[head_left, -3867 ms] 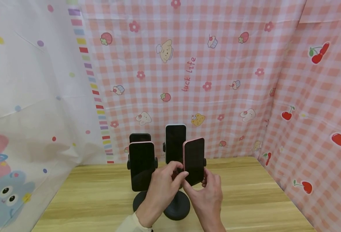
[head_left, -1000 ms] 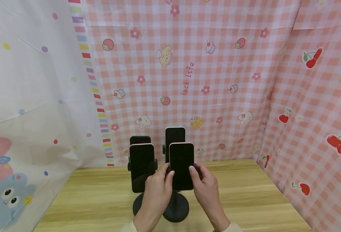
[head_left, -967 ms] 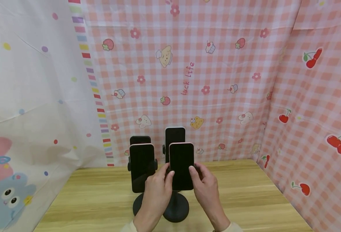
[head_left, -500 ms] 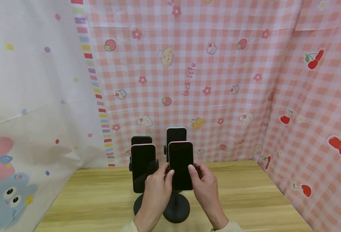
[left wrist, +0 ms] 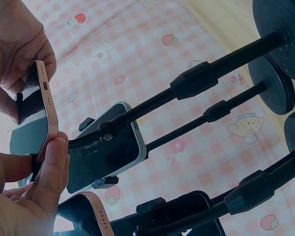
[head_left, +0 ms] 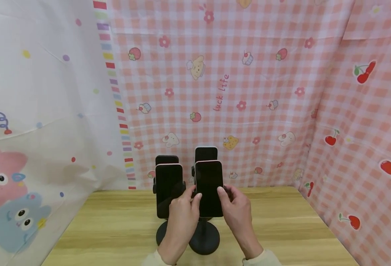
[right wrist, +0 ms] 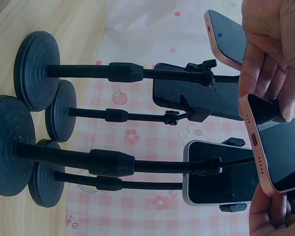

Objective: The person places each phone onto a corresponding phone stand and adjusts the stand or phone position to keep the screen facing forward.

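A pink-edged smartphone (head_left: 209, 188) with a dark screen stands upright in the clamp of the front right phone stand (head_left: 204, 238). My left hand (head_left: 183, 216) grips its left edge, thumb towards the front and fingers behind. On the opposite edge, my right hand (head_left: 238, 211) pinches the phone the same way. The wrist views show the phone's bottom edge (right wrist: 256, 142) with its port, and black clamp arms (right wrist: 268, 110) beside the fingertips. To the left, another pink-edged smartphone (head_left: 169, 190) sits in its own stand, close to my left hand.
Behind stand a white-edged smartphone (head_left: 206, 153) and a black smartphone (head_left: 167, 159), each in a stand. Several round black bases (right wrist: 37, 71) stand close together on the wooden table (head_left: 275, 229). A pink checked curtain (head_left: 248, 122) hangs behind, a white one (head_left: 65, 122) at left.
The gripped phone was angled and further right; it has turned to face me and moved left. My right hand moved from its lower corner to its side edge. Lately only the view shifts slightly.
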A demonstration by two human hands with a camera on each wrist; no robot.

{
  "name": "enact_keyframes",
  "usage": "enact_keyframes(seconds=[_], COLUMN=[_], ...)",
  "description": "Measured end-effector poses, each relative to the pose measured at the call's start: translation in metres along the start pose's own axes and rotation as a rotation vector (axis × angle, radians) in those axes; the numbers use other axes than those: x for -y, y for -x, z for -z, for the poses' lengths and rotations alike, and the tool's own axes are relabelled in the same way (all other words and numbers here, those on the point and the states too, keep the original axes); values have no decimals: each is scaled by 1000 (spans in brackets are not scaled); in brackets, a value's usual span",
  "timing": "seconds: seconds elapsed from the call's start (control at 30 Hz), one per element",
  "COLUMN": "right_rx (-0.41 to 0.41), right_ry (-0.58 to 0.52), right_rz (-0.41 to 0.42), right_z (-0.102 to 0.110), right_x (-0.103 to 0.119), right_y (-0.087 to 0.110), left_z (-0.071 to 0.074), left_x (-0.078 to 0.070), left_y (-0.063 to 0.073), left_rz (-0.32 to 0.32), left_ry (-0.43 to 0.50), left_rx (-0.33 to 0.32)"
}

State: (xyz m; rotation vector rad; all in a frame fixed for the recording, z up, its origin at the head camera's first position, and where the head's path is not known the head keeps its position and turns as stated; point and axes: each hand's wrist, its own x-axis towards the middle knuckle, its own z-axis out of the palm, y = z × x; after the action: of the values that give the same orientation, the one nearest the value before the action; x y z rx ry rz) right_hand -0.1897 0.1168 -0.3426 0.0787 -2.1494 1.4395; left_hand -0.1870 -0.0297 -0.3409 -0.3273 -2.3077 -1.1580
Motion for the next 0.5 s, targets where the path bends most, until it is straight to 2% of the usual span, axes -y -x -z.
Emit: enact_keyframes(seconds=[0.27, 0.5], right_rx=[12, -19], right_ry=[-4, 30], right_rz=[16, 29], right_z=[-2, 0], right_x=[0, 0], right_y=[1, 4], left_z=[0, 1], left_x=[1, 0], left_y=[1, 1], left_rz=[6, -33], left_ry=[3, -4], left_rx=[-10, 3])
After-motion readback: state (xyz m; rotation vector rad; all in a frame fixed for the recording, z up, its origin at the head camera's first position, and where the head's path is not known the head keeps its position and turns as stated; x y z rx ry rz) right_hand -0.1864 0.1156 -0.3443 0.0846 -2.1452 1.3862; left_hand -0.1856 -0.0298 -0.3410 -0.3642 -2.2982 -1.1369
